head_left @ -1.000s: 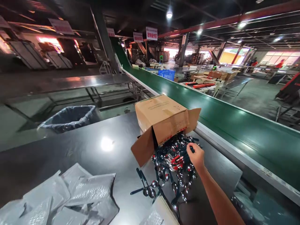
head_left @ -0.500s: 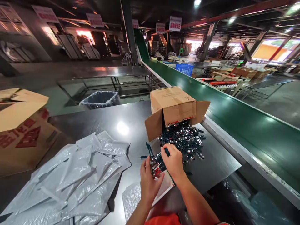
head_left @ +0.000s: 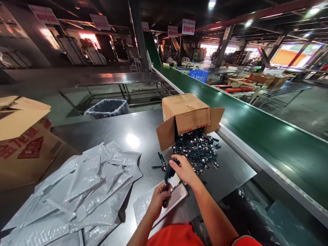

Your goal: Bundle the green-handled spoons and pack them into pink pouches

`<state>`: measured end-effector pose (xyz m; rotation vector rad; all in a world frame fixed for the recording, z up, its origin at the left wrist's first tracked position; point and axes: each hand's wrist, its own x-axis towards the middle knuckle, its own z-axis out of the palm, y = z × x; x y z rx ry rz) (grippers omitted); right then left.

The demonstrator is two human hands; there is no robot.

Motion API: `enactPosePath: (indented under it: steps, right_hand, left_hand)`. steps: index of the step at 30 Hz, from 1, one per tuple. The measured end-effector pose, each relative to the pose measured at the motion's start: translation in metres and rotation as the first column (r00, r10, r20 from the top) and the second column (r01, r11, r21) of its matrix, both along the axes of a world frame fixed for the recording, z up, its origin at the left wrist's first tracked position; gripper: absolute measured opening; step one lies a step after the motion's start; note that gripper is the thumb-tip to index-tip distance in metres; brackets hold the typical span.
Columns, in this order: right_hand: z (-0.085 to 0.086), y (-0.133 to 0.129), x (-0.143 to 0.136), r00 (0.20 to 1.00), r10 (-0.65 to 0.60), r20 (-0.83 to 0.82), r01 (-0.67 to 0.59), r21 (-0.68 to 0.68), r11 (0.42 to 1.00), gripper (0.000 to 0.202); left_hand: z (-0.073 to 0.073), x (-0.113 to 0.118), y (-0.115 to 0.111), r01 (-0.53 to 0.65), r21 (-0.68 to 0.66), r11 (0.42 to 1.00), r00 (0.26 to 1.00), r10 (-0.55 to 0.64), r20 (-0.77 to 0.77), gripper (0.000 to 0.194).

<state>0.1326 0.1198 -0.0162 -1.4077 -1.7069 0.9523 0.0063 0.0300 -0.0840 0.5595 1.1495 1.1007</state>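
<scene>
My left hand [head_left: 156,202] is closed around the metal ends of a bundle of spoons [head_left: 168,173] with dark handles. My right hand [head_left: 185,172] has its fingers closed round the other end of the same bundle, at the handles. Beyond my right hand, a heap of loose spoons [head_left: 198,150] spills from an open cardboard box [head_left: 188,106] lying on its side. A few separate spoons [head_left: 162,160] lie just left of the heap. Under my hands is a flat white bubble mailer [head_left: 143,206], with a pale, printed, flat item [head_left: 179,196] beside it.
Many grey-white padded mailers [head_left: 84,191] are piled on the left of the metal table [head_left: 123,128]. Another carton [head_left: 23,147] stands at the far left, and a lined bin [head_left: 107,108] is behind the table. A green conveyor belt [head_left: 256,123] runs along the right.
My left hand has moved down and closed round the spoons, which are now gathered into a tighter bundle. My right hand stays at the handles. The view has shifted slightly.
</scene>
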Motion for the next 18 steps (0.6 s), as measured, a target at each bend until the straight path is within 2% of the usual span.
enactPosePath:
  steps: [2, 4, 6, 8, 9, 11, 13, 14, 15, 16, 18]
  right_hand:
    - [-0.002, 0.003, 0.010, 0.978, -0.003, -0.208, -0.019, -0.107, 0.994, 0.052]
    - [-0.007, 0.004, 0.019, 0.931, -0.103, -0.349, 0.048, -0.163, 0.986, 0.059]
    - [-0.016, 0.001, 0.025, 0.870, -0.228, -0.438, 0.158, -0.190, 0.969, 0.062]
    - [-0.027, -0.007, 0.025, 0.788, -0.314, -0.529, 0.197, -0.265, 0.944, 0.065]
    - [-0.033, -0.012, 0.023, 0.748, -0.322, -0.581, 0.151, -0.324, 0.934, 0.066]
    - [-0.040, -0.024, 0.015, 0.657, -0.258, -0.708, -0.107, -0.427, 0.898, 0.068]
    - [-0.042, -0.034, 0.004, 0.534, -0.143, -0.833, -0.408, -0.402, 0.819, 0.071]
    - [-0.041, -0.037, -0.001, 0.464, -0.099, -0.880, -0.513, -0.358, 0.780, 0.072]
    - [-0.038, -0.038, -0.006, 0.417, -0.067, -0.906, -0.569, -0.318, 0.758, 0.072]
    - [-0.034, -0.039, -0.010, 0.409, -0.046, -0.911, -0.577, -0.297, 0.760, 0.072]
    - [-0.026, -0.038, -0.016, 0.459, -0.048, -0.887, -0.525, -0.314, 0.791, 0.072]
  left_hand:
    - [0.007, -0.004, -0.005, 0.035, -0.062, 0.997, 0.990, -0.026, 0.137, 0.025]
    - [0.016, -0.009, -0.008, 0.042, -0.103, 0.994, 0.960, -0.011, 0.281, 0.027]
    - [0.024, -0.013, -0.011, 0.041, -0.134, 0.990, 0.875, 0.029, 0.483, 0.029]
    - [0.031, -0.015, -0.013, 0.050, -0.144, 0.988, 0.733, 0.062, 0.678, 0.031]
    - [0.033, -0.014, -0.014, 0.057, -0.136, 0.989, 0.666, 0.064, 0.743, 0.031]
    - [0.034, -0.012, -0.015, 0.093, -0.102, 0.990, 0.596, 0.027, 0.803, 0.032]
    - [0.033, -0.007, -0.016, 0.185, -0.078, 0.980, 0.579, -0.044, 0.814, 0.032]
    - [0.032, -0.005, -0.016, 0.242, -0.078, 0.967, 0.587, -0.082, 0.805, 0.031]
    - [0.031, -0.003, -0.017, 0.290, -0.093, 0.953, 0.612, -0.109, 0.784, 0.029]
    - [0.030, -0.001, -0.017, 0.320, -0.122, 0.939, 0.648, -0.124, 0.751, 0.027]
    - [0.028, 0.000, -0.019, 0.311, -0.187, 0.932, 0.733, -0.109, 0.672, 0.027]
